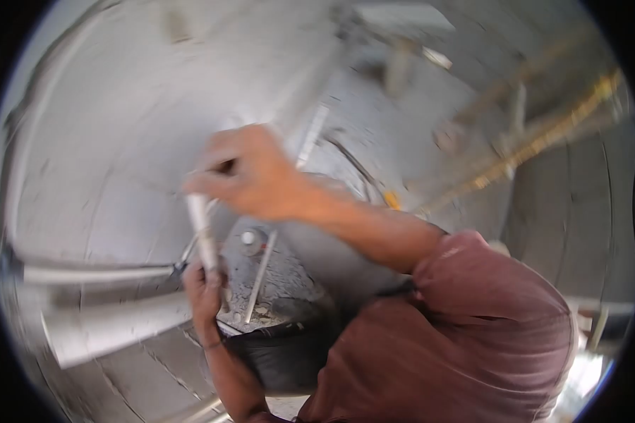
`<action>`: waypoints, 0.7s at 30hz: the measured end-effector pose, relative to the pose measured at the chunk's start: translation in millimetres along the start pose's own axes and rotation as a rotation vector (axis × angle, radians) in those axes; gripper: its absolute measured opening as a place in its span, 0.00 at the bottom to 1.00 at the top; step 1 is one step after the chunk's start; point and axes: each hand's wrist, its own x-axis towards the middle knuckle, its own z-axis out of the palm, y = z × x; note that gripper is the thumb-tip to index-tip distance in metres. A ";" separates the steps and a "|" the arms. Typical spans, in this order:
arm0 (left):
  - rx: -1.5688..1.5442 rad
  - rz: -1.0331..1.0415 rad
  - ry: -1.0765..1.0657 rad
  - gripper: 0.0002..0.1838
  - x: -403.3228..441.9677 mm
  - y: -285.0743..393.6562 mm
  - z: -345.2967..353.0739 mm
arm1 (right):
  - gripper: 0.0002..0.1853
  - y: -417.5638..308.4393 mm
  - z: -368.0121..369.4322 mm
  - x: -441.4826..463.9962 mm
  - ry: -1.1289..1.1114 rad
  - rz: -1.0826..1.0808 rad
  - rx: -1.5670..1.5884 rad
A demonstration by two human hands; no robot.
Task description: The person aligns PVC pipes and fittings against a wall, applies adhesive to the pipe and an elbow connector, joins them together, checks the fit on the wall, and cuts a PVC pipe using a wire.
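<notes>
A white tube-like piece (203,229) runs between my two hands. My left hand (204,285) is closed round its lower end, thumb and fingers wrapped on it. Above, my right hand (243,173) is blurred by motion, its fingers bent together at the tube's upper end. Just right of my left hand, a small round white object (251,240) rests on the rough grey surface, beside a thin white strip (261,278).
Further up lie another pale strip (312,134) and a dark curved bar (356,166) with a yellow part (391,200). A yellowish pole (536,146) slants across the right. A wide white length (120,330) lies at lower left. A pale flat piece (406,17) is at the top.
</notes>
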 end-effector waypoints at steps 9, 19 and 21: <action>0.097 0.074 0.283 0.34 9.7 26.2 28.1 | 0.07 -42.3 -11.7 -47.8 0.372 0.069 0.438; 0.173 0.061 -0.061 0.41 7.7 46.9 -2.0 | 0.01 -22.5 -28.5 -63.3 0.056 0.466 0.872; 0.194 0.031 -0.140 0.38 1.0 55.5 -13.9 | 0.02 -16.5 -27.2 -65.7 -0.040 0.301 0.594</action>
